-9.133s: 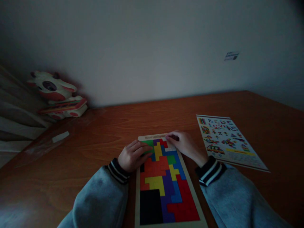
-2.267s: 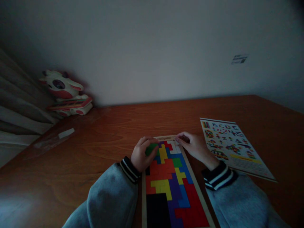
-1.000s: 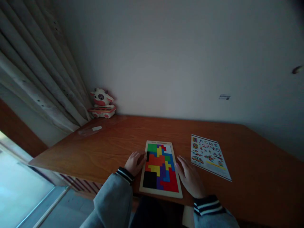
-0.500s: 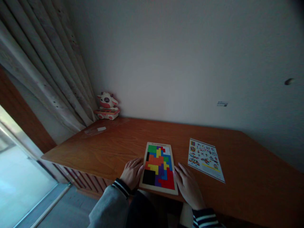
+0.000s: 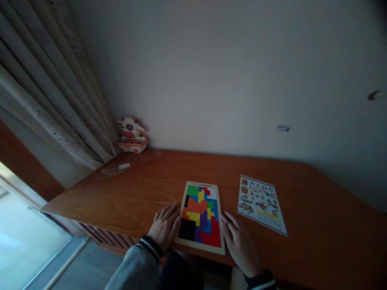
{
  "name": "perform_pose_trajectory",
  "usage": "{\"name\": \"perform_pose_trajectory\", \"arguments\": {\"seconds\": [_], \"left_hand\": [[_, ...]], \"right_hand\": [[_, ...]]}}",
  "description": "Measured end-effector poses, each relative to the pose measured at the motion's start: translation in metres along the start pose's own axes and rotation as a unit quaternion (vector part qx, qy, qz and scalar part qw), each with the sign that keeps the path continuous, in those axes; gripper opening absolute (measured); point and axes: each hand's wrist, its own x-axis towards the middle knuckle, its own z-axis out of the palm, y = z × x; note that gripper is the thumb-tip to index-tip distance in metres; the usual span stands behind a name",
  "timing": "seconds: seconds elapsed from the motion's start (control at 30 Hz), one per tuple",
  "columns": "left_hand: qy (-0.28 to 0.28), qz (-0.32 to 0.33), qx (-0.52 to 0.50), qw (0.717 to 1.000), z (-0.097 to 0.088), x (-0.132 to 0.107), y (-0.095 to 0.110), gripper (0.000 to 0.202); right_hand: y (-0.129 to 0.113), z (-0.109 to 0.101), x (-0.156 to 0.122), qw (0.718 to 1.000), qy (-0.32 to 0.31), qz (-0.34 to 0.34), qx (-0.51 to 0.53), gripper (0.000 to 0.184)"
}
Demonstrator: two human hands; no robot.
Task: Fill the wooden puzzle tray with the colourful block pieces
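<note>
A wooden block puzzle (image 5: 223, 237) in a pale frame lies flat near the table's front edge, filled with red, blue, yellow, green, orange, purple, white and black shapes. At its left edge rests my left hand (image 5: 165, 226), palm down with fingers stretched out. My right hand (image 5: 240, 241) lies along the opposite edge, its fingers extended and lightly spread. Both sets of fingertips are at or against the frame, and neither hand is wrapped round it. Right of the puzzle is a printed sheet (image 5: 261, 204) with small coloured block figures.
The brown wooden table (image 5: 145, 189) stands against a grey wall. In its back left corner sits a cow-shaped toy (image 5: 130, 135), with a clear plastic wrapper (image 5: 113, 170) and a small white slip (image 5: 124, 166) before it. A curtain (image 5: 57, 96) hangs at left.
The view has shifted slightly, so the toy and curtain appear further left. Both hands stay beside the puzzle, with hardly any movement against it.
</note>
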Motion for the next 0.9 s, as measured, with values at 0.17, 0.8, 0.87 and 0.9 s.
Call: {"name": "perform_pose_trajectory", "arguments": {"seconds": [0.17, 0.8, 0.87, 0.9], "left_hand": [[-0.004, -0.006, 0.004, 1.0, 0.001, -0.002, 0.0, 0.041], [-0.013, -0.011, -0.017, 1.0, -0.003, -0.003, 0.003, 0.063], [-0.03, 0.008, -0.016, 0.999, -0.004, -0.004, 0.0, 0.082], [-0.036, 0.018, -0.017, 0.999, -0.004, -0.004, -0.002, 0.093]], "right_hand": [[0.004, 0.003, -0.001, 1.0, 0.008, 0.008, 0.015, 0.045], [-0.006, -0.002, -0.001, 1.0, 0.006, 0.0, 0.0, 0.047], [-0.005, -0.001, -0.002, 1.0, 0.006, 0.002, 0.004, 0.047], [-0.004, -0.001, -0.002, 1.0, 0.006, 0.003, 0.006, 0.046]]}}
